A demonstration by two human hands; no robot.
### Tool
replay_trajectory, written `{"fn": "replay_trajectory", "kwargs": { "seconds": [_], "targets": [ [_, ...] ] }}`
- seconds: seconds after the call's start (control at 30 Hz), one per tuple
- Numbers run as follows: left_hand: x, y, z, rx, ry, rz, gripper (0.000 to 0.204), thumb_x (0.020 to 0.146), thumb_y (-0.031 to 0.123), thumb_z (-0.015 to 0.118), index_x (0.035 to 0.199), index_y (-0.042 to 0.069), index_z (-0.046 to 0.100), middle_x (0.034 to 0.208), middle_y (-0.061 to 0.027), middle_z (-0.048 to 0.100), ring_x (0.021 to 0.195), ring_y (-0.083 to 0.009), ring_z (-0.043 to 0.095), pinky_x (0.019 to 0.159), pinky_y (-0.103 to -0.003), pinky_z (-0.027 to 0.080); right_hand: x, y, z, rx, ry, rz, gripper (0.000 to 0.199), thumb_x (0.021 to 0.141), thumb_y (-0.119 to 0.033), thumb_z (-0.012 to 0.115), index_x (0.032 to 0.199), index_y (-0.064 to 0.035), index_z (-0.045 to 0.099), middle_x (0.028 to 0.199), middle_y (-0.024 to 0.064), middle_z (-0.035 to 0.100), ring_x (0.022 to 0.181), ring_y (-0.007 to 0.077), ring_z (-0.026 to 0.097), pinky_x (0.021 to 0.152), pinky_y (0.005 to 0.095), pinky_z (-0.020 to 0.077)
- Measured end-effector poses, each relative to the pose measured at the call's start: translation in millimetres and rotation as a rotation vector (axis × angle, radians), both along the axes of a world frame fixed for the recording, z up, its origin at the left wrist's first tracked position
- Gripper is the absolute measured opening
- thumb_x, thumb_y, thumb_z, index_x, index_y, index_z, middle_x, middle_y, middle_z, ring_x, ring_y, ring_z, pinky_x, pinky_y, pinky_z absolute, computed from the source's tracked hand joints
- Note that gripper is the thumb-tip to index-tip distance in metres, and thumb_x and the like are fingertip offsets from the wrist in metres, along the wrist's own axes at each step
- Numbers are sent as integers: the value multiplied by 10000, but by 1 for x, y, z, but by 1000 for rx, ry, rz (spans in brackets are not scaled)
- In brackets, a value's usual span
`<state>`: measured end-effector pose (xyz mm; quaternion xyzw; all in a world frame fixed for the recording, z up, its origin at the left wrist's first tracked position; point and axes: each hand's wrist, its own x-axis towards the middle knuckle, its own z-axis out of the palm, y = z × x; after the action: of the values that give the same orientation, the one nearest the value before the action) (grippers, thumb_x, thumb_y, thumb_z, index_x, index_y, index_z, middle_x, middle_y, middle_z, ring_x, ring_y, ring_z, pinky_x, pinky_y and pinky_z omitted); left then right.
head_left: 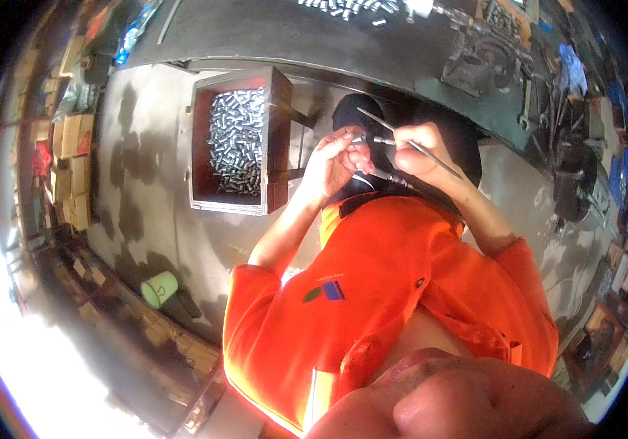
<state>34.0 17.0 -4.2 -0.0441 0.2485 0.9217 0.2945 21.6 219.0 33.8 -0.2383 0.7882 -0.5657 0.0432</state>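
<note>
My left hand (339, 159) is closed, its fingertips pinched around a small shiny metal piece (359, 139) above my lap. Close beside it on the right, my right hand (419, 148) is closed around a long thin metal rod (438, 161), which may be a file. The rod slants from upper left to lower right, with its tapered end past my fingers. Another small metal part (383, 140) sticks out from my right fingertips toward the left hand; its exact shape is too small to tell. Left of my hands stands an open wooden box (277, 139) of small metal cylinders (237, 139).
A dark workbench (255, 33) runs along the far side, with loose metal cylinders (350, 7), a greasy machine part (486, 62) and a wrench (525, 106) on it. A pale green bucket (159, 289) sits on the stained floor at left. Shelves with boxes (76, 168) line the left.
</note>
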Motion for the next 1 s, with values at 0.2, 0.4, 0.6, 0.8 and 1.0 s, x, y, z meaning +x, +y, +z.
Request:
{"fn": "replay_trajectory", "kwargs": {
  "seconds": [0.2,0.4,0.6,0.8,1.0],
  "targets": [
    [6,14,3,107,-90,34,337,920,315,459,968,-16,500,626,-126,524,545,-257,544,526,-373,470,0,0,7,-47,-41,14,161,565,31,510,518,-29,368,469,100,302,393,155,314,398,313,266],
    [2,18,5,-242,20,104,353,921,362,452,815,35,531,563,-83,508,487,-216,500,482,-334,425,-2,-2,9,-35,-6,31,181,593,4,558,530,-40,394,472,116,339,391,206,362,404,313,308],
    [-4,13,7,-548,314,72,197,890,189,544,861,-6,539,643,-158,594,528,-251,592,539,-339,501,0,-3,-2,55,108,14,219,617,-47,616,539,-47,411,479,139,405,399,263,426,412,336,352],
    [-7,8,11,-612,457,19,149,858,29,560,981,-53,542,752,-145,627,674,-203,627,627,-303,520,3,-8,-17,14,83,-42,223,637,-67,619,527,-38,427,482,122,429,406,210,442,413,321,349],
    [-11,9,15,-629,517,-5,150,827,-14,589,969,-38,546,827,-119,623,708,-177,631,646,-275,517,5,-8,-22,-234,-433,-56,180,645,-42,539,501,-36,431,470,31,448,466,76,451,428,267,340]
  ]
}}
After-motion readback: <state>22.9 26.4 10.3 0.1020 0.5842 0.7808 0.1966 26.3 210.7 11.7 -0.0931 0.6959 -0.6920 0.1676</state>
